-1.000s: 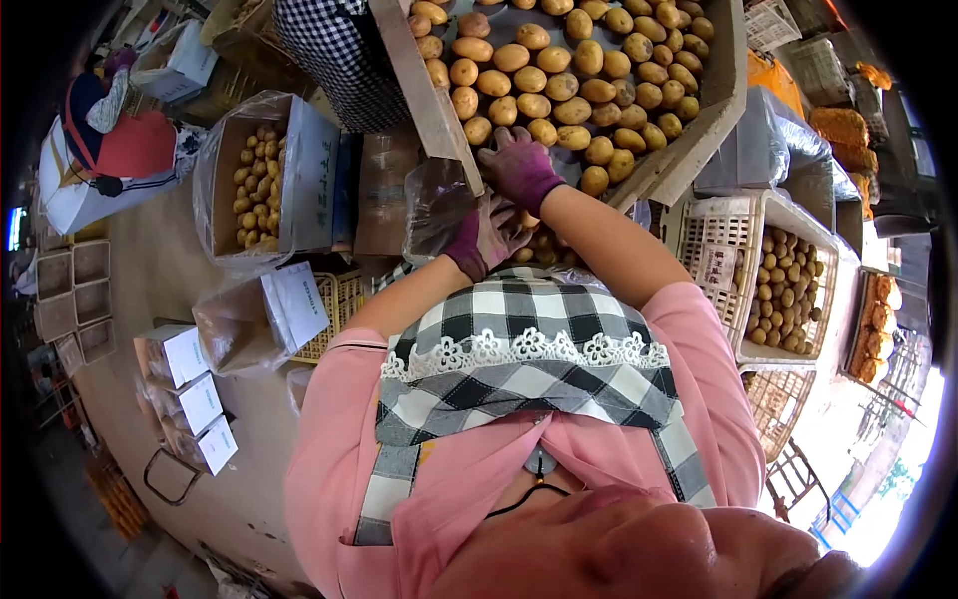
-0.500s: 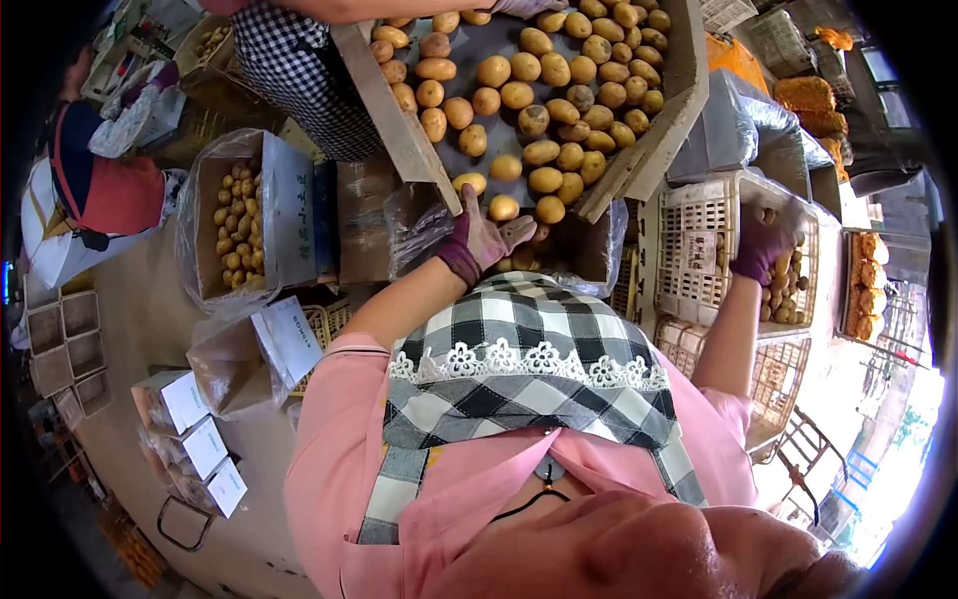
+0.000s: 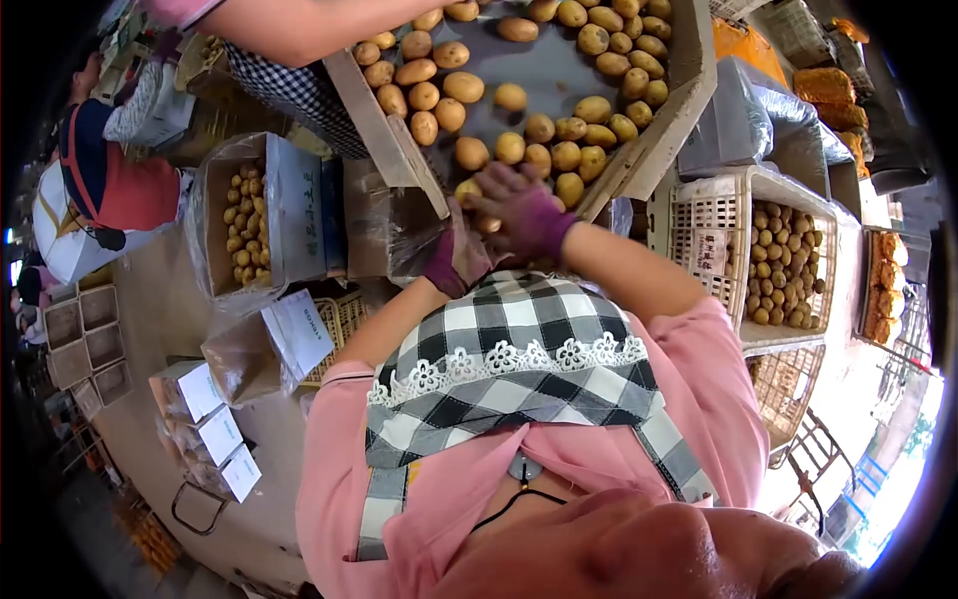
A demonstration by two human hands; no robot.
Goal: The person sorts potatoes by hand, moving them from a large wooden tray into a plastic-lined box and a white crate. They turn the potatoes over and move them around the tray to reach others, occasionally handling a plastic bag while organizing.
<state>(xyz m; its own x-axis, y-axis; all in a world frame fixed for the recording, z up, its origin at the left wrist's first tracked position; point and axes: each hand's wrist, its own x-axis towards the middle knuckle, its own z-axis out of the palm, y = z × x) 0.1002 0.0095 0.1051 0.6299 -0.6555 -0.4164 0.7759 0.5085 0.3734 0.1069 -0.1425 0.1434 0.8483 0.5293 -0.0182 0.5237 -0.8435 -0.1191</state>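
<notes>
Potatoes (image 3: 565, 156) lie on the dark bed of a wooden-sided sorting table (image 3: 639, 165). My right hand (image 3: 527, 212), in a purple glove, reaches across to the table's narrow near end. Its fingers are spread over the potatoes there, and it grips none that I can see. Just left of it is my left hand (image 3: 461, 258), also gloved, thumb pointing up and palm partly showing beside the mouth of the table. Its fingers look extended, though the right hand overlaps their tips. A single potato (image 3: 467, 192) shows between the two hands.
A white plastic crate (image 3: 743, 255) of potatoes stands at the right. A lined carton (image 3: 294, 215) with potatoes is at the left. Across the table, a co-worker's arm (image 3: 299, 30) extends over it. Another person (image 3: 120, 180) works at far left.
My right hand has swung from the crate at the right over to the table mouth. My left hand has drawn slightly down and left. Some potatoes in the table's middle have shifted or gone.
</notes>
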